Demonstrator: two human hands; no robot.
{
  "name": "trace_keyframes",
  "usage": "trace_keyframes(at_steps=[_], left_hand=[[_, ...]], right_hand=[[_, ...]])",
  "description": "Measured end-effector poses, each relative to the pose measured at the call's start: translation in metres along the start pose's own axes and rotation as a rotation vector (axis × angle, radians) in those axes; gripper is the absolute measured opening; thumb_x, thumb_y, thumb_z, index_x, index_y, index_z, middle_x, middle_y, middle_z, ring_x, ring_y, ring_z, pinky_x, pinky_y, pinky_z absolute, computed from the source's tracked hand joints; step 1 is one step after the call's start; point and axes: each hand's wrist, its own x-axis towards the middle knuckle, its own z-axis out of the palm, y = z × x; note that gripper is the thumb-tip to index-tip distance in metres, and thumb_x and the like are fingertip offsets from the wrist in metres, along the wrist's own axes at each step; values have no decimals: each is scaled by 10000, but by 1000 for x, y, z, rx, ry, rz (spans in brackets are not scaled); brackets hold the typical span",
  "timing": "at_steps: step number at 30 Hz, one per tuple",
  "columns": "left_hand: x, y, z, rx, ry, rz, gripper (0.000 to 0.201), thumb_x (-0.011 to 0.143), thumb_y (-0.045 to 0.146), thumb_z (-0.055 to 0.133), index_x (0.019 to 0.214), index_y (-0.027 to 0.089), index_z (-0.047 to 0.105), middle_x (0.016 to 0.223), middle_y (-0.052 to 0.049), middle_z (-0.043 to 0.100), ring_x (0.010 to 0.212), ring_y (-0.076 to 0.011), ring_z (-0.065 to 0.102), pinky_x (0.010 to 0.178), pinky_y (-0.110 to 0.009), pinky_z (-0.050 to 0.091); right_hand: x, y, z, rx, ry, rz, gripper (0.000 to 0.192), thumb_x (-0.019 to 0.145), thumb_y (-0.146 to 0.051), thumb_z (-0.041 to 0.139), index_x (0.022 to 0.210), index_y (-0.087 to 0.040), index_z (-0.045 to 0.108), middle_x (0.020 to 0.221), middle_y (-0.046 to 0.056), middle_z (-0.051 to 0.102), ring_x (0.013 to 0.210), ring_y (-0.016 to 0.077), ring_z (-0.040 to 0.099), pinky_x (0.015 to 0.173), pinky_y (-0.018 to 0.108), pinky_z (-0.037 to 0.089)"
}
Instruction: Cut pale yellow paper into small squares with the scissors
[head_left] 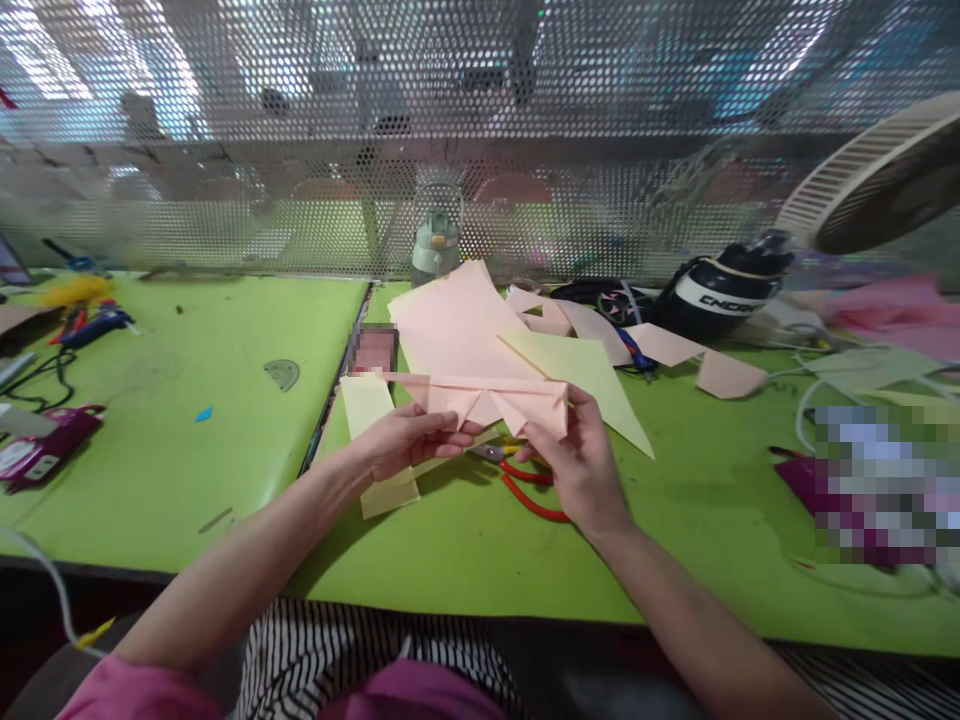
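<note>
Near the table's front edge, the left hand (409,440) and the right hand (577,455) hold a folded pink paper piece (487,395) just above the green table (675,540). Left fingers are closed together on the piece's lower left edge; right thumb and fingers are pinched on its right end. Under the hands lie red-handled scissors (529,490) and a pale yellow strip (371,430). Just beyond, a stack of pink sheets (450,320) lies flat, with a yellow-green triangular sheet (592,385) overlapping its right side. Farther right lie pink scraps (727,375) and a black-and-white helmet-like object (724,290). A green bottle (435,250) stands against the perforated metal screen (300,120) at the back.
</note>
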Motion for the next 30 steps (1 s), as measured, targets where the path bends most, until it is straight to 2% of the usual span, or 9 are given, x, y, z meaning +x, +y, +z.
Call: trace_keyframes(at_steps=[5, 9, 13, 16, 18, 20, 23, 26, 30], left_hand=[[2, -8, 5, -32, -3, 4, 135, 907, 96, 611, 907, 28, 727, 951, -170, 766, 721, -105, 722, 701, -186, 588], [2, -9, 7, -17, 16, -2, 128, 897, 75, 613, 898, 36, 735, 946, -161, 770, 713, -103, 721, 696, -193, 585], [-1, -5, 10, 0, 44, 7, 153, 900, 68, 600, 888, 34, 748, 936, -157, 774, 698, -91, 713, 703, -179, 581], [-2, -4, 12, 2, 100, 61, 147, 890, 90, 616, 875, 55, 758, 934, -135, 780, 706, -85, 712, 699, -165, 577], [-2, -6, 13, 26, 120, 93, 126, 869, 117, 648, 877, 67, 764, 956, -132, 781, 729, -94, 716, 720, -180, 579], [-3, -8, 12, 71, 110, 123, 124, 838, 167, 693, 862, 71, 767, 1001, -149, 775, 762, -117, 720, 771, -224, 582], [-6, -9, 11, 187, 31, 180, 205, 802, 259, 739, 912, 89, 767, 1094, -165, 753, 882, -179, 723, 860, -305, 566], [-13, -4, 12, 367, -130, 220, 245, 778, 213, 744, 1009, 131, 752, 1166, -138, 732, 1036, -220, 687, 926, -336, 528], [-21, 5, 12, 471, -284, 248, 235, 798, 113, 657, 1018, 152, 732, 1048, -110, 756, 941, -198, 696, 873, -334, 525]], right_hand=[[-5, -3, 3, -71, -22, 11, 497, 783, -276, 749, 1208, -311, 492, 973, -11, 646, 608, 120, 644, 587, 276, 619], [-5, -4, 5, -92, -10, 16, 503, 781, -297, 758, 1215, -298, 505, 1022, 10, 648, 713, 150, 673, 639, 283, 630], [-1, 0, 1, -101, -28, 35, 506, 802, -392, 726, 1243, -309, 493, 1088, 24, 652, 670, 147, 655, 642, 319, 635], [2, 2, 0, -89, -56, 45, 649, 758, -470, 748, 1309, -295, 453, 1242, 72, 609, 837, 204, 677, 656, 332, 639], [3, 2, 0, -103, -27, 69, 711, 712, -452, 794, 1314, -285, 456, 1245, 78, 614, 912, 224, 674, 669, 320, 636], [4, 3, 1, -118, 26, 115, 641, 725, -423, 794, 1276, -287, 496, 1166, 53, 653, 805, 186, 679, 639, 296, 625], [8, 6, 0, -32, 72, 180, 506, 746, -402, 779, 1187, -267, 572, 999, 20, 693, 602, 121, 620, 526, 249, 578], [15, 8, -5, 116, 81, 229, 399, 683, -345, 830, 1013, -207, 654, 816, 6, 684, 531, 96, 561, 446, 204, 512], [20, 8, -10, 210, 70, 286, 237, 646, -295, 855, 750, -174, 679, 665, -5, 642, 507, 78, 526, 416, 170, 464]])
